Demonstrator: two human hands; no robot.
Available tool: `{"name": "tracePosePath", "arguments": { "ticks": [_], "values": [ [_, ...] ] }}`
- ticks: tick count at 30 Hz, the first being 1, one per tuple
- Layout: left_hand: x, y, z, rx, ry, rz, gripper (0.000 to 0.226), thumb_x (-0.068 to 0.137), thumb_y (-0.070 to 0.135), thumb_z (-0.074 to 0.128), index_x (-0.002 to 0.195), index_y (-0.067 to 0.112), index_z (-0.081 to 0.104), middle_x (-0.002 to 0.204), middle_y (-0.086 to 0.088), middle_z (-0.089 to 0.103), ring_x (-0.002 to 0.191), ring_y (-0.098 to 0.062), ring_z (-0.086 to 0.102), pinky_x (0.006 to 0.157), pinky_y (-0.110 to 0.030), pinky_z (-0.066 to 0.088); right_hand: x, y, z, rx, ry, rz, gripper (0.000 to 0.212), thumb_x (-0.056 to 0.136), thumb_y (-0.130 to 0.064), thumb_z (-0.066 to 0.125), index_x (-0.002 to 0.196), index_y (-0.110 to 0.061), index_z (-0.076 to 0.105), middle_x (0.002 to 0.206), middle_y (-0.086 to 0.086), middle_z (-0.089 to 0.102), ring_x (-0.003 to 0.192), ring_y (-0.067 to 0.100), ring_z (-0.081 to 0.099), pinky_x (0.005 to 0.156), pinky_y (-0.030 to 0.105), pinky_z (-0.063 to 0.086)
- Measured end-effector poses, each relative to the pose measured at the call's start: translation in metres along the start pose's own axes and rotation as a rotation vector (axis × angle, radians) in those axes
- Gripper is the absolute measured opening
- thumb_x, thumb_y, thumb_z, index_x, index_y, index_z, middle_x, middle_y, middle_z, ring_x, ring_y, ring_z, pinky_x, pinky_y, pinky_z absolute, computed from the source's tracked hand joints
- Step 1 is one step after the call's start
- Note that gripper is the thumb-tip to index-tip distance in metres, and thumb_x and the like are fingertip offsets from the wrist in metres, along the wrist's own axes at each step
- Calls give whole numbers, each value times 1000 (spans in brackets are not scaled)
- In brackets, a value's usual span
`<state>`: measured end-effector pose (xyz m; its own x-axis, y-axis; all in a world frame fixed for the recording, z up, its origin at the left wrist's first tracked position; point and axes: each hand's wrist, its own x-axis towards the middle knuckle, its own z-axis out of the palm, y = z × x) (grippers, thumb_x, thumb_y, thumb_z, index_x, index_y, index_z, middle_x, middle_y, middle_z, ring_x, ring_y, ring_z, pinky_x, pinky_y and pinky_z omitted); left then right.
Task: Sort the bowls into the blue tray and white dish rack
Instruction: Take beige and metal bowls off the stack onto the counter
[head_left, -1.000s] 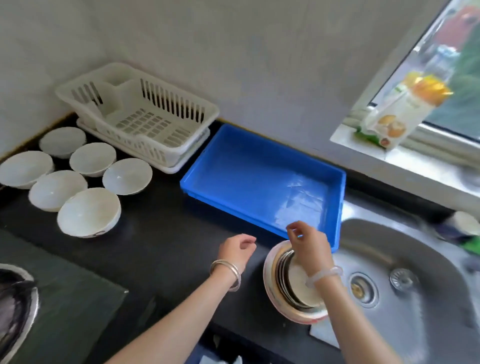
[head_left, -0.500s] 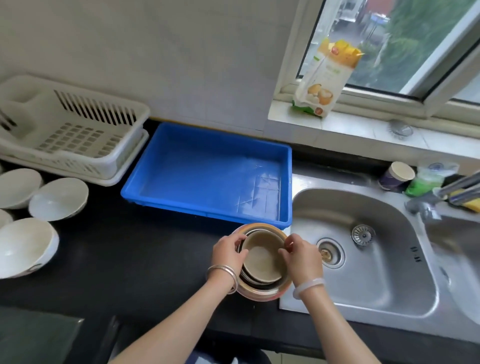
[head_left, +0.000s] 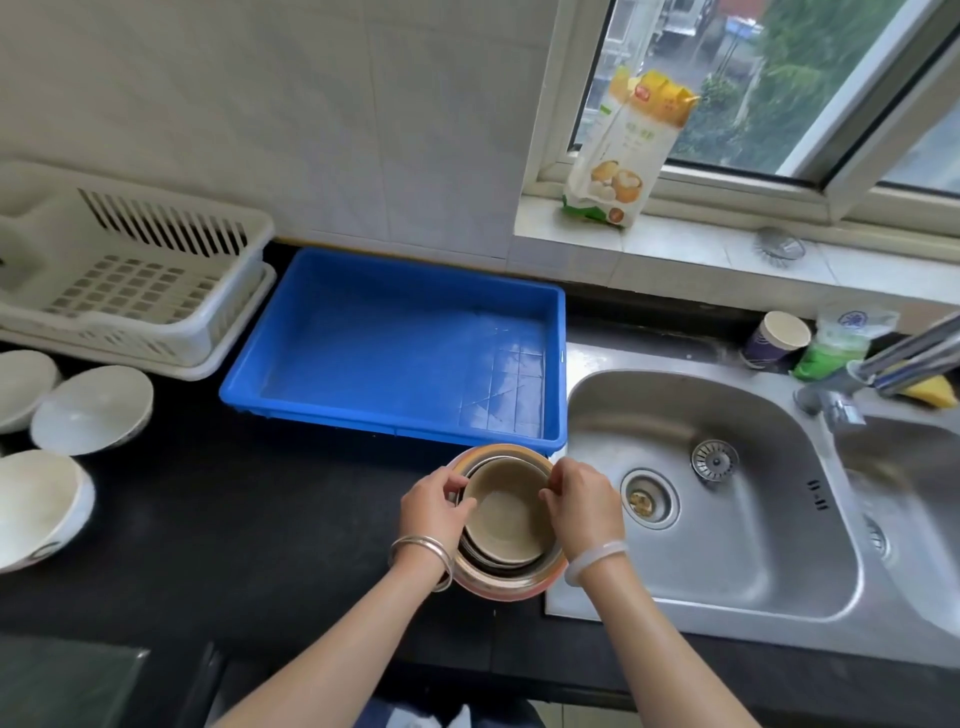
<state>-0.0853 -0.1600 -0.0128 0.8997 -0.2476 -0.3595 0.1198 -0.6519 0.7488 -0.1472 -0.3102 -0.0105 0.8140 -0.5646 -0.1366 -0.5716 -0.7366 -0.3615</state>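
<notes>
A stack of nested bowls (head_left: 506, 525) stands on the black counter just in front of the blue tray (head_left: 400, 358), its top bowl tan inside and its outer bowl orange-rimmed. My left hand (head_left: 434, 506) grips the stack's left rim and my right hand (head_left: 584, 506) pinches the right rim of the top bowl. The blue tray holds nothing. The white dish rack (head_left: 130, 280) sits at the back left, also with nothing in it. Several white bowls (head_left: 91, 410) lie on the counter at the far left.
A steel sink (head_left: 701, 493) lies right of the stack, its tap (head_left: 883, 364) at the far right. A paper cup (head_left: 776, 340) and a green pack stand behind the sink. A food bag (head_left: 623, 150) leans on the window sill.
My left hand has come onto the stack's left rim, joining my right hand. The view has swung right and up, so most white bowls left the frame.
</notes>
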Motion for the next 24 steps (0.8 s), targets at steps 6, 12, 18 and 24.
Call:
{"name": "tracePosePath", "arguments": {
  "ticks": [6, 12, 18, 24],
  "values": [
    [1, -5, -2, -45, -30, -13, 9, 82, 21, 66, 90, 23, 62, 84, 8, 60, 73, -5, 57, 59, -11, 40, 1, 4, -6, -48, 10, -9, 10, 88, -24, 56, 89, -13, 57, 93, 8, 69, 88, 31, 62, 63, 29, 34],
    [2, -4, -4, -81, -39, -47, 9, 89, 24, 56, 84, 21, 63, 86, 0, 67, 83, -16, 63, 75, -30, 52, 3, 11, -15, 127, -83, 44, 9, 88, -21, 58, 84, -15, 52, 86, 10, 69, 81, 33, 62, 62, 30, 39],
    [2, 3, -2, -33, -16, -89, 7, 84, 19, 63, 78, 20, 62, 89, 0, 64, 84, -14, 59, 70, -24, 44, 0, 20, -28, 362, -102, 127, 15, 86, -14, 60, 75, -18, 50, 70, 12, 70, 59, 30, 66, 62, 37, 54],
    [1, 8, -9, -102, 13, -72, 15, 85, 18, 62, 71, 22, 58, 72, 9, 59, 73, -8, 56, 64, -20, 44, -1, 20, -49, 460, -110, 148, 7, 86, -13, 60, 84, -19, 63, 71, 9, 72, 52, 19, 68, 54, 27, 58]
  ]
}}
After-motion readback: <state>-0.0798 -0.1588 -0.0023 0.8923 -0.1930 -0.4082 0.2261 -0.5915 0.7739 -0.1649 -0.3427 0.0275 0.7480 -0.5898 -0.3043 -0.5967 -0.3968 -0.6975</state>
